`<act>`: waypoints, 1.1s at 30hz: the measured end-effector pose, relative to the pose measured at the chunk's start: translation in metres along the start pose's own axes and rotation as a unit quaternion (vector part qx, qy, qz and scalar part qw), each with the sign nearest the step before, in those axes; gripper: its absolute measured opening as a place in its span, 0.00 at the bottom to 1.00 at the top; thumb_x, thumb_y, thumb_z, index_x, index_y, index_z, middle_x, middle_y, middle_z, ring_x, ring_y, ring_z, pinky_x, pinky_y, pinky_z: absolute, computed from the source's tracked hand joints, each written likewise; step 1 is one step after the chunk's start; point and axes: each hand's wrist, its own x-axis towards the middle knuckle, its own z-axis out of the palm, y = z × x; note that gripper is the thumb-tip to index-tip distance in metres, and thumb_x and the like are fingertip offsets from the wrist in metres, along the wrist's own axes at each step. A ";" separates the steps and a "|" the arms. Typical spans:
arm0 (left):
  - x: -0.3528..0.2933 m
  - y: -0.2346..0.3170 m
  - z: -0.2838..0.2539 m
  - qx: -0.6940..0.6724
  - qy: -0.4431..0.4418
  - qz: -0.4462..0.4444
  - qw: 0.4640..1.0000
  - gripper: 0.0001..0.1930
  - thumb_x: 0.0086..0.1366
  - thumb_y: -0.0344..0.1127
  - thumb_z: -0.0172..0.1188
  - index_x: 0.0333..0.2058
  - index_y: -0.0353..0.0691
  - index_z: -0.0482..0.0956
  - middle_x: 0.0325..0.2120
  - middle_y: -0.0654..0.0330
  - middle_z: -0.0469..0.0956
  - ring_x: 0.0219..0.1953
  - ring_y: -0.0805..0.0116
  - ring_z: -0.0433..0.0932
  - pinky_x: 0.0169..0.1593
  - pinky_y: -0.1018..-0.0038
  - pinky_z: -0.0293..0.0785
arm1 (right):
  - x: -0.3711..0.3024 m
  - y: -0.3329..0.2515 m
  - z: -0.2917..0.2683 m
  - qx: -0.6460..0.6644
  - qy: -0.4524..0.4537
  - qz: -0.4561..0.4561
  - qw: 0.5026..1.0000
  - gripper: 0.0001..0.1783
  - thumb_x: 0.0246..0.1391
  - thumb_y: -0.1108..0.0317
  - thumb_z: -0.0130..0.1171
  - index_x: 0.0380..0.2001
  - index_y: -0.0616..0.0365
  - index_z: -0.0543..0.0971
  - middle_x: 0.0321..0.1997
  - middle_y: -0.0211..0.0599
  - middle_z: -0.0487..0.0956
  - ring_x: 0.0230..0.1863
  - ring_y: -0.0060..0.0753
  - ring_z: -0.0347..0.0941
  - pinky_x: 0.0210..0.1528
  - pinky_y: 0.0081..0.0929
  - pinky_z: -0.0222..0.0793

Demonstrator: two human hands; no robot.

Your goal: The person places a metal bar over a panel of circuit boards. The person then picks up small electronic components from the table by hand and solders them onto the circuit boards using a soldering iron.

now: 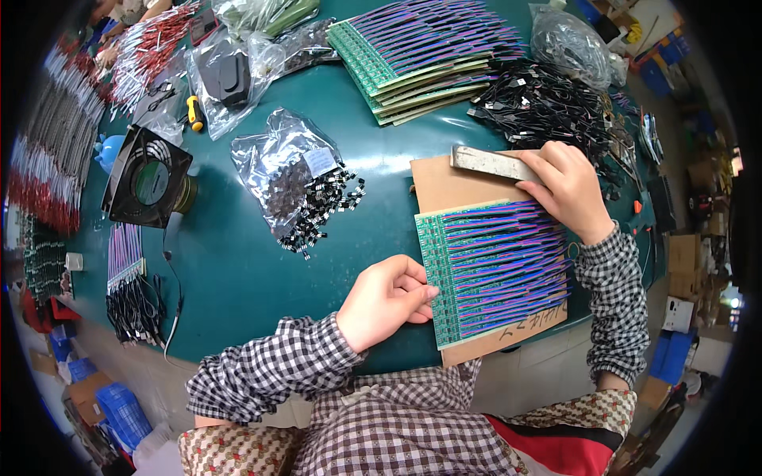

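A green circuit board panel (pixel 432 262) with rows of blue, red and black wires lies on a piece of cardboard (pixel 436 186) in front of me. At the panel's left edge is my left hand (pixel 386 300), its thumb and fingers closed on the rim. My right hand (pixel 565 186) grips one end of a worn, flat metal bar (pixel 490 164). The bar rests across the upper part of the cardboard, just beyond the wires. Handwriting marks the cardboard's near edge.
Beyond the cardboard sits a stack of similar wired panels (pixel 381 95), beside a heap of black cables (pixel 548 103). Small black connectors (pixel 317 198) spill from a clear bag (pixel 258 155). A black fan (pixel 147 178) and a yellow screwdriver (pixel 194 113) are at left on the green table (pixel 238 301).
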 end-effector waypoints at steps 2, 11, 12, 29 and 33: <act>0.003 0.001 -0.001 -0.017 -0.004 0.013 1.000 0.07 0.58 0.27 0.54 0.32 0.29 0.67 0.24 0.58 0.75 0.27 0.72 0.77 0.30 0.80 0.78 | -0.001 -0.012 -0.015 -0.113 0.059 -0.015 0.992 0.18 0.36 0.67 0.60 0.35 0.59 0.73 0.24 0.36 0.65 0.28 0.38 0.64 0.30 0.31 0.60; 0.007 0.002 -0.003 -0.003 -0.018 0.027 0.999 0.05 0.57 0.24 0.52 0.31 0.27 0.68 0.24 0.54 0.75 0.26 0.70 0.78 0.28 0.79 0.77 | -0.037 -0.122 -0.024 0.106 0.147 0.267 0.947 0.14 0.32 0.72 0.67 0.26 0.65 0.76 0.19 0.34 0.68 0.18 0.23 0.66 0.18 0.17 0.63; 0.006 0.003 -0.002 0.000 -0.016 0.025 1.000 0.06 0.57 0.24 0.52 0.32 0.28 0.68 0.25 0.55 0.75 0.27 0.70 0.78 0.29 0.79 0.78 | -0.040 -0.132 -0.015 0.128 0.157 0.279 0.939 0.14 0.32 0.72 0.67 0.26 0.65 0.76 0.19 0.33 0.68 0.17 0.22 0.66 0.18 0.17 0.64; 0.004 -0.004 -0.005 0.001 -0.012 0.035 0.999 0.06 0.57 0.24 0.54 0.33 0.28 0.68 0.24 0.56 0.75 0.27 0.70 0.78 0.31 0.79 0.78 | -0.038 -0.162 0.031 0.131 0.170 0.375 0.902 0.13 0.33 0.71 0.67 0.25 0.62 0.75 0.22 0.33 0.69 0.20 0.24 0.70 0.21 0.19 0.68; 0.005 -0.002 -0.003 0.000 -0.017 0.034 0.999 0.06 0.57 0.25 0.54 0.33 0.28 0.68 0.24 0.55 0.75 0.27 0.70 0.78 0.30 0.79 0.78 | -0.038 -0.162 0.029 0.121 0.160 0.390 0.899 0.15 0.32 0.70 0.67 0.26 0.61 0.74 0.22 0.32 0.69 0.20 0.25 0.69 0.21 0.20 0.67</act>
